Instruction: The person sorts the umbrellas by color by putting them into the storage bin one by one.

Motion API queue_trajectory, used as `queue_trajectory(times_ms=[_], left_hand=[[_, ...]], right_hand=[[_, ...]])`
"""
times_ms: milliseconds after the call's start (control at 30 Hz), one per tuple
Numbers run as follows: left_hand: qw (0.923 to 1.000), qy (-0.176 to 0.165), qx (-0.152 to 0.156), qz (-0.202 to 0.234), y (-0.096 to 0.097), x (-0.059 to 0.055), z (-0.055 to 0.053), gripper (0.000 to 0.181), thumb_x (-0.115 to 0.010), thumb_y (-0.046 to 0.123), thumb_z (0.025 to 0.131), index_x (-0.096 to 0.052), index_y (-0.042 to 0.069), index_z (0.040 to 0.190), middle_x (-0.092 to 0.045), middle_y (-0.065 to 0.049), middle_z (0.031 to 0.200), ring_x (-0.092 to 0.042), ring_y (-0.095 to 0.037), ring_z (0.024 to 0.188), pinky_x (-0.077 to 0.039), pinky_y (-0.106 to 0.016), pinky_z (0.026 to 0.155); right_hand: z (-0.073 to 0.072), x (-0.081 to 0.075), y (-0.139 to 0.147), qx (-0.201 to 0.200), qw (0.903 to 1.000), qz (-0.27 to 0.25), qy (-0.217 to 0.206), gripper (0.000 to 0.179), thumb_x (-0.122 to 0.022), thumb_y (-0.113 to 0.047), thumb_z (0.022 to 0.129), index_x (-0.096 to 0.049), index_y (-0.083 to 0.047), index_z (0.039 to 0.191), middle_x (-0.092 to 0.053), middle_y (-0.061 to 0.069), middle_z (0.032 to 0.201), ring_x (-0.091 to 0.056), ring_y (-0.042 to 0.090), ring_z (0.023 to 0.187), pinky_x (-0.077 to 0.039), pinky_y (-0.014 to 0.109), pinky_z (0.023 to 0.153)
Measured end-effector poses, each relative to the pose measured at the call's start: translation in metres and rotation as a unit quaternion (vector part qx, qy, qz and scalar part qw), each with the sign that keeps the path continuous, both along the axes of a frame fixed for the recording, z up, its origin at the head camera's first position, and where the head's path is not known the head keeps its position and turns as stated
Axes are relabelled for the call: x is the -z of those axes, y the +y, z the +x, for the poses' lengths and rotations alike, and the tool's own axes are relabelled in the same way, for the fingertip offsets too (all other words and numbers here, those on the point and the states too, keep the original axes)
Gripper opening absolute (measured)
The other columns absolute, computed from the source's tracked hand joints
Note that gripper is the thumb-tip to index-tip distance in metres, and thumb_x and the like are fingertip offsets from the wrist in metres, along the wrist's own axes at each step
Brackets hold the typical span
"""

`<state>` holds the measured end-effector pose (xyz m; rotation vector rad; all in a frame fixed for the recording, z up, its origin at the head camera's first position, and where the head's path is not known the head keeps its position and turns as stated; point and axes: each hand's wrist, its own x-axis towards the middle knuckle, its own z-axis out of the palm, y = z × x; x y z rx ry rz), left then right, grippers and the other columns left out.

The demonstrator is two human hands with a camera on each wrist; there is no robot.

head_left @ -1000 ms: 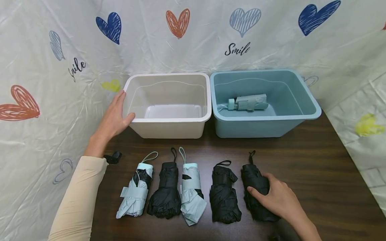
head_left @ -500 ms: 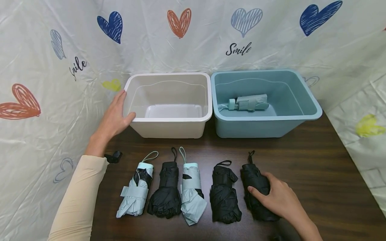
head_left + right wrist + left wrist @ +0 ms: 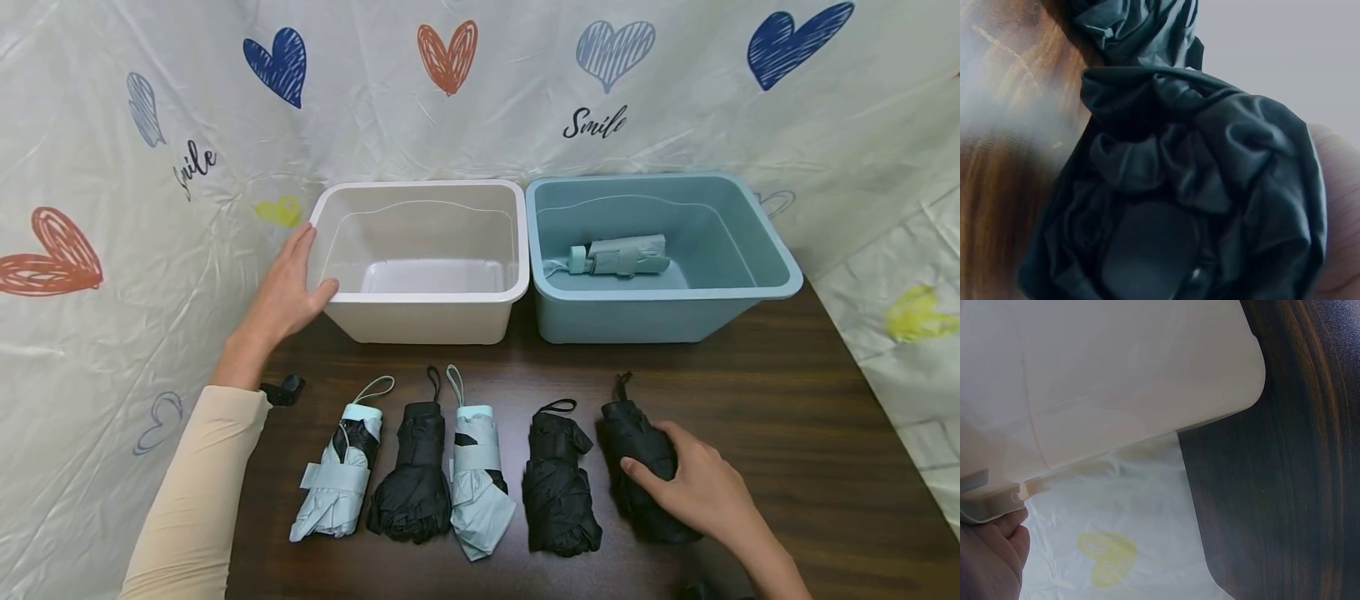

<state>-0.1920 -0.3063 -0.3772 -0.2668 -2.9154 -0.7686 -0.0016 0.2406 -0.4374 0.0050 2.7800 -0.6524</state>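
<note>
My right hand (image 3: 708, 487) grips a black folded umbrella (image 3: 637, 442) at the right end of the row, thumb on its near-left side and fingers over its far side. The right wrist view shows the end of this black umbrella (image 3: 1160, 181) close up, its cloth bunched. My left hand (image 3: 281, 287) holds the left rim of a cream bin (image 3: 420, 321); in the left wrist view curled fingers (image 3: 1013, 534) lie against the rim's underside. To the left of the held umbrella lies another black umbrella (image 3: 558, 492).
Farther left lie a light blue umbrella (image 3: 476, 483), a black umbrella (image 3: 412, 483) and another light blue umbrella (image 3: 337, 483). A blue bin (image 3: 622, 321) beside the cream one contains a light blue umbrella (image 3: 626, 254). Behind the dark wooden table (image 3: 810, 433) hangs a heart-printed cloth (image 3: 510, 100).
The right hand and its black umbrella have shifted slightly up and to the right, the umbrella's near end turning a little. My left hand keeps its place on the cream bin.
</note>
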Motion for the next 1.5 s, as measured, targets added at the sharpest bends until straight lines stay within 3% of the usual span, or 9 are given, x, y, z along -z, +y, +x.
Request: queue_trajectory(times_ms=[233,367,667,1100,1500], left_hand=[[1.0000,0.002,0.001,0.003,0.001,0.000,0.000,0.090,-0.057,0.032,0.094,-0.018,-0.001,0.168,-0.017,-0.017,0.178,-0.022,-0.042,0.163,-0.023,-0.063,0.130],[1.0000,0.006,0.003,0.005,0.002,0.000,0.000,0.090,-0.058,0.032,0.093,-0.019,-0.002,0.167,-0.018,-0.018,0.177,-0.022,-0.042,0.163,-0.023,-0.063,0.130],[1.0000,0.005,0.004,0.005,0.003,-0.001,0.000,0.091,-0.059,0.031,0.093,-0.019,-0.002,0.167,-0.018,-0.020,0.177,-0.022,-0.043,0.163,-0.023,-0.062,0.130],[1.0000,0.004,0.003,0.005,0.001,0.000,-0.001,0.091,-0.059,0.031,0.094,-0.018,-0.001,0.168,-0.017,-0.020,0.177,-0.022,-0.043,0.163,-0.023,-0.063,0.130],[1.0000,0.003,0.003,0.001,0.000,0.001,-0.002,0.090,-0.058,0.032,0.094,-0.017,0.000,0.168,-0.017,-0.018,0.177,-0.021,-0.042,0.163,-0.023,-0.062,0.130]], right_hand=[[-0.004,-0.004,0.003,-0.002,0.9997,-0.016,0.018,0.088,-0.070,-0.063,0.093,-0.051,0.002,0.150,-0.067,0.033,0.134,-0.072,0.046,0.101,-0.057,0.051,0.065],[-0.006,-0.007,0.004,-0.007,0.9995,-0.021,0.024,0.087,-0.070,-0.062,0.094,-0.052,0.003,0.150,-0.065,0.034,0.137,-0.070,0.050,0.107,-0.058,0.055,0.069],[-0.012,-0.021,0.004,-0.015,0.9988,-0.022,0.041,0.083,-0.073,-0.056,0.094,-0.053,0.002,0.150,-0.066,0.033,0.134,-0.073,0.042,0.101,-0.055,0.044,0.064],[-0.023,-0.039,0.003,-0.036,0.9966,-0.027,0.069,0.081,-0.075,-0.051,0.093,-0.053,0.002,0.150,-0.062,0.034,0.140,-0.070,0.050,0.111,-0.059,0.058,0.074],[-0.036,-0.057,-0.001,-0.052,0.9947,-0.031,0.083,0.080,-0.075,-0.050,0.094,-0.050,-0.003,0.153,-0.058,0.032,0.148,-0.063,0.056,0.123,-0.054,0.069,0.086]])
